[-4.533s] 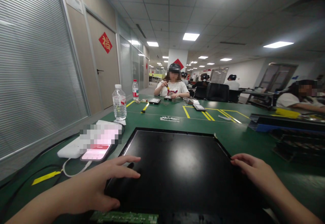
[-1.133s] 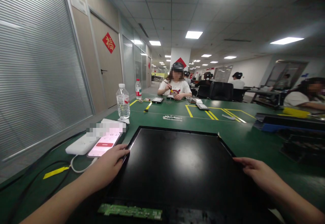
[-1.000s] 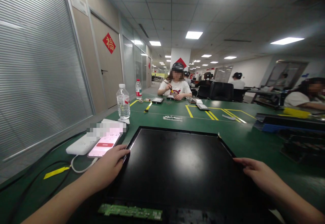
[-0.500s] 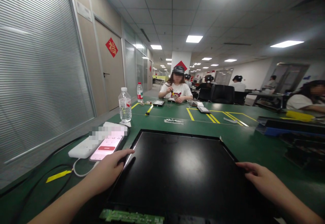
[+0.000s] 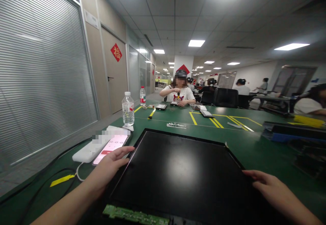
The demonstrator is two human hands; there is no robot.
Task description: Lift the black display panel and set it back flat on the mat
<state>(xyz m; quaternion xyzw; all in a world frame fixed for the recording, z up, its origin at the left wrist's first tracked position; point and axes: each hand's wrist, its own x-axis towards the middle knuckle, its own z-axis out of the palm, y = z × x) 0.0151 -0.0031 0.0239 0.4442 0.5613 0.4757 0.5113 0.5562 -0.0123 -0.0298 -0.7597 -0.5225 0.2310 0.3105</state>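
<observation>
A large black LCD screen panel [image 5: 178,174] lies face up in front of me, its glossy face catching the ceiling light. My left hand [image 5: 115,163] grips its left edge, fingertips at the frame and thumb close below them. At the right edge, my right hand [image 5: 265,184] holds the frame between thumb and fingers; the undersides of the fingers are hidden. Along the panel's near edge shows a green circuit board [image 5: 134,214]. Beside my left hand lies a phone [image 5: 110,148] with a lit pink and white screen.
The green table [image 5: 158,143] carries yellow tape lines. A white power bank [image 5: 89,148], a cable, a water bottle [image 5: 128,109] and a smaller bottle [image 5: 142,96] stand on the left. Black and blue parts [image 5: 287,133] lie on the right. A person [image 5: 178,94] works opposite.
My left fingers have shifted from lying over the panel's left border to its outer edge. My right hand keeps its hold. The whole view has moved slightly down and right.
</observation>
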